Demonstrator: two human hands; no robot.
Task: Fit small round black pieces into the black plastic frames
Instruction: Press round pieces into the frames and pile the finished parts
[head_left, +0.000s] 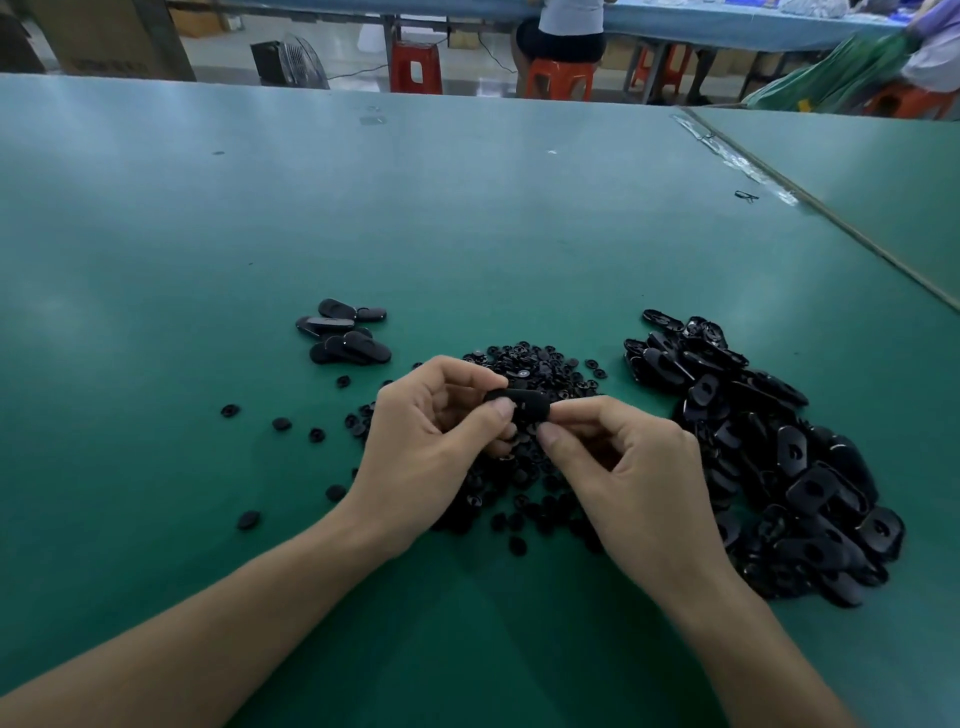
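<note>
Nearest, the left hand (431, 441) is pinching the left end of one black frame (522, 404) between thumb and curled fingers. The right hand (623, 467) is pinching its right end at the thumb tip. The frame is being held just above the table (467, 208), not resting on it. Whether a round piece is already sitting under the thumbs is hidden.

The risk, as I judge it, is lying in that blind press. A piece going in tilted could be jamming or popping free, then dropping into the heap of round pieces (540, 364) spreading beneath the hands and toward 12 o'clock, where it would be vanishing among its likes. Strays (280, 424) are lying loose at 9 o'clock.

At 3 o'clock the pile of frames (769, 457), holes showing, is sprawling close to the right wrist, so a sweeping forearm could be scattering it. Farther out, at 11 o'clock, a small group of frames (343, 332) is sitting apart, and a half-seated one could be landing there unnoticed.
</note>
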